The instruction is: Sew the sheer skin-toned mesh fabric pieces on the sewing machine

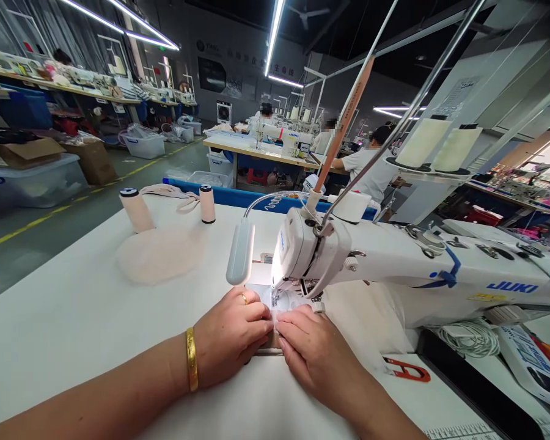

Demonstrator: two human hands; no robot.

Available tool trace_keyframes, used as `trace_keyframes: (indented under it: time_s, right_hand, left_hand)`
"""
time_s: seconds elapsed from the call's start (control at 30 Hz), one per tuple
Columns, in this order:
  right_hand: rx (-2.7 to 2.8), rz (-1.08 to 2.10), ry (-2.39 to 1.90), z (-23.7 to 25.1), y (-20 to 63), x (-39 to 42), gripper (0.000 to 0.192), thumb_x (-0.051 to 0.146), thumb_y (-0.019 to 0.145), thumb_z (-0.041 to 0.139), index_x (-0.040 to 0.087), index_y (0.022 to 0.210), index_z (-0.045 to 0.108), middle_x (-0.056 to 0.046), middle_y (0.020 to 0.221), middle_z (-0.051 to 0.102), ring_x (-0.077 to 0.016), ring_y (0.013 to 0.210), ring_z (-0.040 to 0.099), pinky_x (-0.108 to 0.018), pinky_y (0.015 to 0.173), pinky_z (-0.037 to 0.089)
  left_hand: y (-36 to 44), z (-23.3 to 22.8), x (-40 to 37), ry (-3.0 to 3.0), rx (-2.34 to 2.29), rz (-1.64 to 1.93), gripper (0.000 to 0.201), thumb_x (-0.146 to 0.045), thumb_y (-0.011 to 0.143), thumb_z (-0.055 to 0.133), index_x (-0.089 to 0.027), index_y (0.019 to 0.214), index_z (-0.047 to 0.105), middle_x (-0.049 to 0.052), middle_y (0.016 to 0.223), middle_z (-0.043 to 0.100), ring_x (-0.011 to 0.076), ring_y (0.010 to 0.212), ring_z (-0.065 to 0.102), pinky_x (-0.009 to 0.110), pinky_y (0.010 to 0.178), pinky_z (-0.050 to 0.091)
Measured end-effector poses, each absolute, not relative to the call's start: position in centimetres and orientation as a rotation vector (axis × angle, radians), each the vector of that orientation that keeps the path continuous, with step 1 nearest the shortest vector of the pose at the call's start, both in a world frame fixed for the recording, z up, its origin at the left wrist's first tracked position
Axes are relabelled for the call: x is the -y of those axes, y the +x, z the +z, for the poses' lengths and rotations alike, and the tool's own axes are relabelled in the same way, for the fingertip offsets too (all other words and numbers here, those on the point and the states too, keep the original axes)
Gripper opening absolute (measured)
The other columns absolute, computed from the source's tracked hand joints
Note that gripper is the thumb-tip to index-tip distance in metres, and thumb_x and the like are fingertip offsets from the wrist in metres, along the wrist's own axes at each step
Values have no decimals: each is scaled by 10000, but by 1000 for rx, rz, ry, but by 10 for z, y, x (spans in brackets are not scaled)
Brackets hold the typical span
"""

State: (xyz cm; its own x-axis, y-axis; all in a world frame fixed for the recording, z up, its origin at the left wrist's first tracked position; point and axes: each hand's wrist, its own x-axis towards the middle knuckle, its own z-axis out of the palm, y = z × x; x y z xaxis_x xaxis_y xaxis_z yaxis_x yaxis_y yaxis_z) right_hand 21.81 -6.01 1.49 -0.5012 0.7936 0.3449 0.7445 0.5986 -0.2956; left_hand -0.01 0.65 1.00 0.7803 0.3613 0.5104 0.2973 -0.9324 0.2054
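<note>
Fabric (288, 303), a small pale piece, lies flat on the white counter (73, 311) right under the needle end of the sewing machine (394, 263), and I see only a sliver of it between my fingertips and the presser foot. Its long axis I cannot make out, since both my hands cover most of it; the exposed edge runs roughly left to right across the view.

My left hand (231, 333) rests palm down, fingers curled and pressed onto the fabric, knuckles raised, a ring on one finger and a gold bangle (191, 368) at the wrist. My right hand (314, 351) lies just beside it, palm down too, fingertips pinning the fabric at the same seam line; the two hands touch at the fingertips. Neither is clenched around anything; both press flat on the fabric.

Both forearms enter from the bottom edge and angle inward toward the needle.

The machine's arm stretches away to the right, and its gooseneck lamp (239, 252) hangs over the left side of the needle area. The needle itself is lost in glare. Two thread cones (136, 209) stand farther back on the counter, near a pale round fabric piece (158, 256).
</note>
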Motion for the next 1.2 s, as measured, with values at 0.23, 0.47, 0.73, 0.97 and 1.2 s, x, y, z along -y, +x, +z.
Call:
trace_keyframes:
  time_s: [0.23, 0.47, 0.73, 0.97, 1.2]
  right_hand:
    - [2372, 119, -1239, 14, 219, 56, 242, 76, 1005, 441, 211, 976, 640, -57, 903, 653, -215, 843, 587, -329, 687, 423]
    - [2337, 56, -1227, 9, 221, 54, 256, 64, 988, 450, 202, 1043, 659, -69, 901, 665, -230, 835, 581, -335, 660, 437]
    - [2307, 53, -1267, 8, 220, 49, 271, 58, 977, 467, 221, 1059, 668, -73, 934, 682, -241, 864, 612, -348, 719, 490]
    - [2277, 16, -1300, 7, 221, 46, 292, 79, 983, 491, 246, 1126, 682, -73, 990, 710, -253, 921, 643, -373, 802, 530]
    - [2267, 34, -1336, 5, 221, 45, 298, 78, 980, 482, 243, 1119, 687, -75, 1060, 727, -252, 953, 662, -373, 812, 546]
  left_hand:
    - [2, 11, -8, 2877, -572, 879, 265, -99, 996, 459, -193, 1037, 704, 50, 948, 744, 224, 871, 614, 416, 834, 455]
    - [2, 12, -7, 2883, -592, 874, 270, -103, 1003, 443, -187, 1006, 699, 50, 920, 744, 223, 850, 627, 405, 815, 458]
    - [5, 11, -17, 2918, -692, 797, 298, -102, 1004, 440, -188, 968, 722, 51, 910, 748, 227, 864, 657, 408, 849, 472]
    - [6, 12, -21, 2933, -771, 779, 285, -137, 1006, 467, -193, 1010, 747, 56, 911, 755, 252, 895, 668, 426, 853, 492]
    - [6, 10, -22, 2903, -793, 730, 328, -167, 1031, 430, -196, 1031, 756, 61, 934, 762, 264, 913, 662, 448, 871, 495]
